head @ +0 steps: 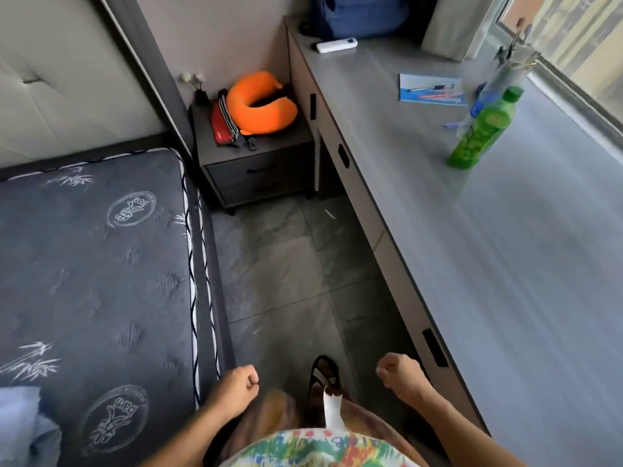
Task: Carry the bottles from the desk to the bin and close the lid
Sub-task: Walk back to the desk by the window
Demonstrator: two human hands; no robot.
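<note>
dark patterned mattress (94,264) across the left of the frame. long grey counter (522,264) down the right side, running from lower right to the top. grey tiled floor (279,281) in the middle strip between the two. small dark nightstand (256,173) at upper centre, wedged between bed and counter, carrying an orange neck pillow (259,102). dark blue bag (357,15) at the top edge, on the counter's far end. green bottle (482,129) upright at upper right on the counter, with a clear blue-labelled bottle (488,92) just behind it, blurred. blue paper (431,91) with a pen on it near the bottles, toward the top. white remote (337,45) near the bag. left hand (236,389) low at bottom centre, grip clenched on nothing. right hand (401,372) at lower right of centre, grip likewise curled into a loose fist, empty, well apart from the bottles.
</note>
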